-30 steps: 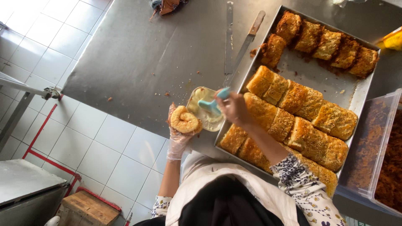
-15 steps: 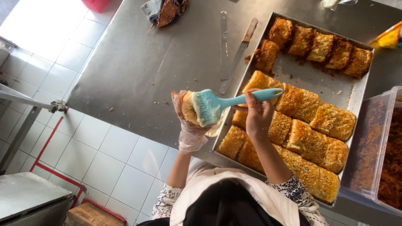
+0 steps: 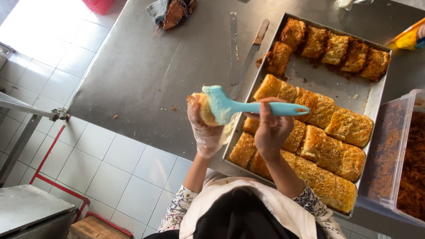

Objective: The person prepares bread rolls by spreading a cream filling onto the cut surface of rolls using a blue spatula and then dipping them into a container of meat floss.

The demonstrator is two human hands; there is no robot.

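The left hand [image 3: 206, 128], in a clear plastic glove, is raised palm-up with its fingers curled around a small golden bun [image 3: 204, 108], held off the near-left corner of the baking tray [image 3: 325, 82], over the edge of the steel surface [image 3: 146, 71]. The right hand [image 3: 271, 128] is bare, forearm angled up from the body, fingers closed on the handle of a light-blue silicone brush [image 3: 248, 106] whose bristle head lies flat against the bun (the handle stretches back over the tray). The tray holds rows of browned, seeded pastry blocks: a tight batch fills its near half, and a looser row with dark crumbs sits along its far edge. Just left of the tray, two long knives [image 3: 243, 51] lie on the surface. Beyond the tray's far-left corner is a crumpled cloth [image 3: 170, 11]. Right of the tray, a clear plastic tub [image 3: 400, 155] holds a reddish-brown, shredded filling.
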